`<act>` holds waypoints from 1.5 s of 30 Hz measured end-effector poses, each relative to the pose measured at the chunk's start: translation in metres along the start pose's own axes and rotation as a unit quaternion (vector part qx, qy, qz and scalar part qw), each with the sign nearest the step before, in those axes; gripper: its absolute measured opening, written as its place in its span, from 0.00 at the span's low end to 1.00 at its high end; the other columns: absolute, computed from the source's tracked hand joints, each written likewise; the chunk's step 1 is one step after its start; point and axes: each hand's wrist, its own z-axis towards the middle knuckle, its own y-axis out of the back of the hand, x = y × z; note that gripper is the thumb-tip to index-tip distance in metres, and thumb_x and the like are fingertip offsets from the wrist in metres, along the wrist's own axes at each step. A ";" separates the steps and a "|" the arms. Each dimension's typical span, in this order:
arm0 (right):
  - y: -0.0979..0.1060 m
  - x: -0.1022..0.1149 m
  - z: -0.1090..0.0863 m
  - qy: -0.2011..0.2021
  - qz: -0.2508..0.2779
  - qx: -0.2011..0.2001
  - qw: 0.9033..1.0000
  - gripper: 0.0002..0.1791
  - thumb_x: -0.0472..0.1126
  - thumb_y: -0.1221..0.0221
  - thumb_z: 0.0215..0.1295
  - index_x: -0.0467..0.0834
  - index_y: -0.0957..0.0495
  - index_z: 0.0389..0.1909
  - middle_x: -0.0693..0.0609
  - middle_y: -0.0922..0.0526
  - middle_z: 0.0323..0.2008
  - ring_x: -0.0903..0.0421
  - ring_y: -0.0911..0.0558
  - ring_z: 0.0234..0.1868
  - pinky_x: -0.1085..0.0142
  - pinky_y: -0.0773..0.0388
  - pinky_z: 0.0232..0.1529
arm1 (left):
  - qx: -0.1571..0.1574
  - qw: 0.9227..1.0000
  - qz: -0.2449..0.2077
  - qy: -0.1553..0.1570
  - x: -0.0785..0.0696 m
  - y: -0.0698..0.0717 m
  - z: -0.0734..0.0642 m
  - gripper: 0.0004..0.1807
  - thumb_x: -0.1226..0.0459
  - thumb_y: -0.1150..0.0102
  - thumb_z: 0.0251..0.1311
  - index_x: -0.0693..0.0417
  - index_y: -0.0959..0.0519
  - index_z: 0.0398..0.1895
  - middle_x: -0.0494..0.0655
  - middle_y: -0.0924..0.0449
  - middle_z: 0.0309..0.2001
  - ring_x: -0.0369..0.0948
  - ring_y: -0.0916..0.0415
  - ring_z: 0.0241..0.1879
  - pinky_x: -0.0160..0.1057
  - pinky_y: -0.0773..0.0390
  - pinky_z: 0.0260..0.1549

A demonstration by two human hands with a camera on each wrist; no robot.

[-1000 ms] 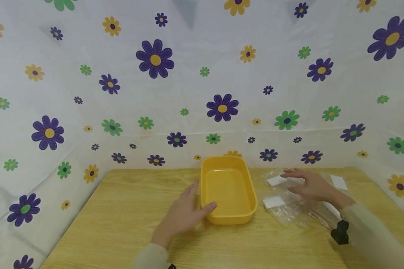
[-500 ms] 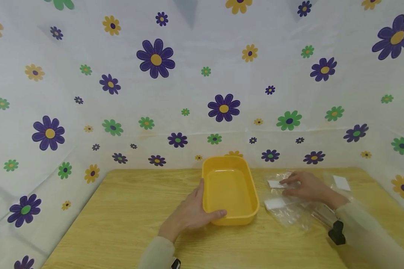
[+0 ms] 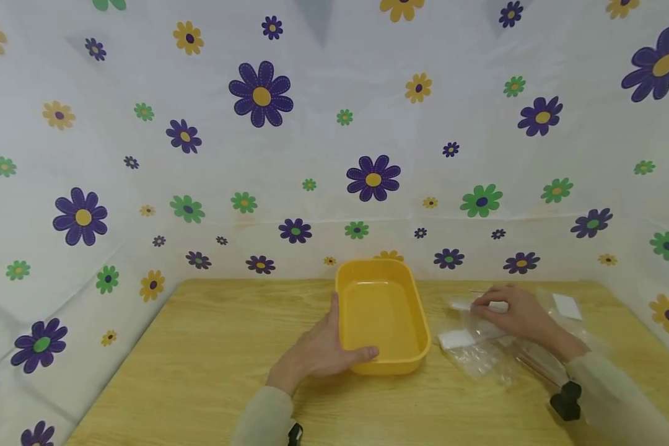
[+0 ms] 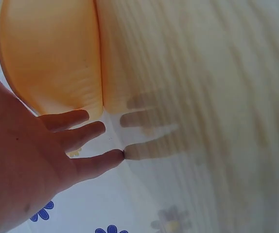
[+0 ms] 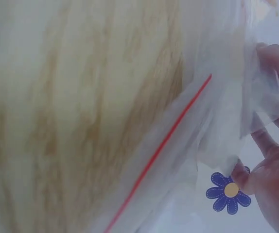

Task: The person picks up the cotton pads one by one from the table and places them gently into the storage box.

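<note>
My left hand holds the near left corner of a yellow plastic basin, thumb over the rim and fingers along the outer wall. In the left wrist view, the fingers lie fairly straight beside the basin. At the right, my right hand pinches a clear zip-lock bag with a white label, lifting part of its film. A red zip line crosses the bag in the right wrist view. The fingertips are partly hidden behind the film there.
More clear bags with white labels lie under and around the right hand. Another white label lies further right. The wooden table meets a flowered cloth at the back and sides.
My right hand has come down onto the bags, and its fingers have closed on one of them. The left thumb has moved further over the basin's rim.
</note>
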 end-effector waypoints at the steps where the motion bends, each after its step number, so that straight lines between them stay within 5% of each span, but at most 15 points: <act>1: 0.000 0.001 -0.001 0.000 -0.001 -0.004 1.000 0.03 0.43 0.30 0.63 0.52 0.10 0.37 0.58 0.11 0.36 0.53 0.15 0.41 0.60 0.19 0.42 | 0.000 1.000 0.004 0.002 0.000 0.000 0.000 0.75 0.25 0.37 0.48 0.45 0.74 0.84 0.54 0.43 0.80 0.52 0.29 0.69 0.60 0.30 0.70; 12: 0.002 0.019 -0.009 -0.024 0.058 -0.040 0.997 0.07 0.40 0.30 0.64 0.49 0.14 0.42 0.51 0.09 0.41 0.76 0.20 0.41 0.71 0.16 0.43 | -0.003 1.000 0.020 0.007 -0.003 0.001 0.004 0.75 0.25 0.35 0.45 0.41 0.71 0.84 0.52 0.40 0.79 0.53 0.27 0.67 0.61 0.28 0.68; 18: 0.004 0.031 -0.007 -0.006 0.063 -0.078 0.995 0.09 0.34 0.28 0.60 0.53 0.14 0.35 0.56 0.10 0.35 0.76 0.19 0.39 0.75 0.16 0.41 | -0.008 1.000 0.010 0.011 -0.007 0.002 0.004 0.75 0.23 0.36 0.44 0.40 0.71 0.84 0.51 0.36 0.77 0.51 0.25 0.62 0.60 0.25 0.64; 25: 0.009 0.050 0.000 0.000 0.064 -0.107 0.992 0.09 0.34 0.28 0.59 0.52 0.14 0.34 0.59 0.12 0.33 0.76 0.21 0.38 0.80 0.20 0.42 | -0.001 0.999 0.032 0.027 -0.008 -0.002 0.005 0.78 0.20 0.39 0.42 0.44 0.73 0.84 0.50 0.48 0.82 0.57 0.33 0.73 0.62 0.29 0.69; 32: 0.011 0.072 0.016 0.027 0.103 -0.146 0.983 0.11 0.31 0.27 0.57 0.51 0.14 0.34 0.57 0.12 0.32 0.74 0.20 0.37 0.84 0.22 0.43 | 0.004 0.999 0.035 0.036 -0.008 -0.001 0.007 0.78 0.21 0.37 0.42 0.44 0.73 0.84 0.51 0.50 0.83 0.59 0.35 0.74 0.63 0.29 0.69; 45: -0.006 0.110 0.046 0.032 0.166 -0.128 0.977 0.06 0.33 0.28 0.60 0.47 0.14 0.34 0.55 0.12 0.33 0.67 0.21 0.36 0.77 0.22 0.40 | 0.009 0.999 0.030 0.024 -0.007 -0.001 0.006 0.79 0.21 0.37 0.41 0.45 0.74 0.83 0.52 0.51 0.83 0.59 0.36 0.75 0.63 0.30 0.69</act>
